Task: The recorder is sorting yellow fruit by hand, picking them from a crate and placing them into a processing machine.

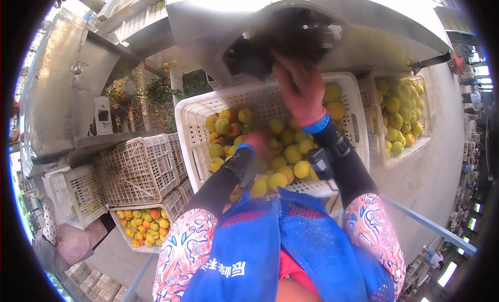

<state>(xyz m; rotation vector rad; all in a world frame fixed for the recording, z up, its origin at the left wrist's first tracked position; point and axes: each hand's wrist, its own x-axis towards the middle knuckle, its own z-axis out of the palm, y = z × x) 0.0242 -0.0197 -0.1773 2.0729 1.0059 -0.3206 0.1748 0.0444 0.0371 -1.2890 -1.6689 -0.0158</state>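
Note:
In front of me a white plastic crate (195,141) holds many round yellow-green fruits (292,154), some blushed orange, that look like apricots or peaches. My left hand (261,141) is down among them, blurred by motion, so its fingers and anything in them do not show clearly. Above the crate's far side, my right hand (301,91) reaches up to the dark opening (283,34) of a metal machine (374,21). Its fingertips blur into the dark there, and I cannot tell whether they hold a fruit.
Another fruit-filled crate (403,155) stands to the right on the concrete floor (442,120). At the left are stacked crates (132,172), the lower one holding orange-yellow fruit (143,226). A person (73,242) is at the far left. Blue rails (429,224) run beside me.

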